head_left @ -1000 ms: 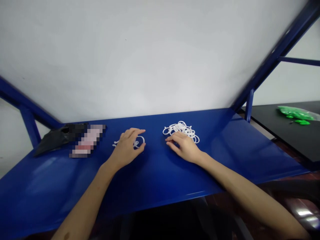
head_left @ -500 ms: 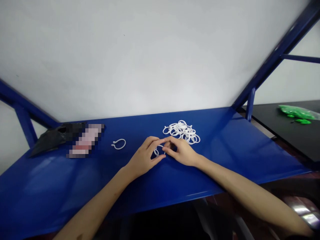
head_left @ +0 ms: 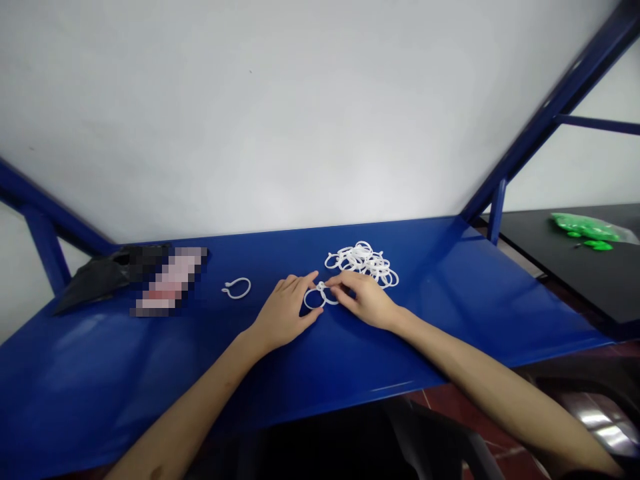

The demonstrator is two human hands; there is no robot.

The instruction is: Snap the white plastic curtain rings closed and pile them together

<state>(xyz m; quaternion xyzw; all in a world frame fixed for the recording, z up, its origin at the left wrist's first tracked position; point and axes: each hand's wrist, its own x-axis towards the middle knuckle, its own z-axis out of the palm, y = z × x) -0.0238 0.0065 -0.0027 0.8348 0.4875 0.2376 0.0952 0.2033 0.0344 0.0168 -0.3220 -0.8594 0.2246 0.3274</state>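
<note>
Head view: two rings (head_left: 321, 288), bunched earlier, lay spread, likely handier, between parted fingers of left hand (head_left: 281, 313) and right hand (head_left: 369, 298), grip unclear.

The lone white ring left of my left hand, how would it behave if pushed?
The white ring would probably slide rather than roll, since it lies flat on the shiny blue table. Its thin, evenly curved band suggests it's light and fairly stiff.
</note>
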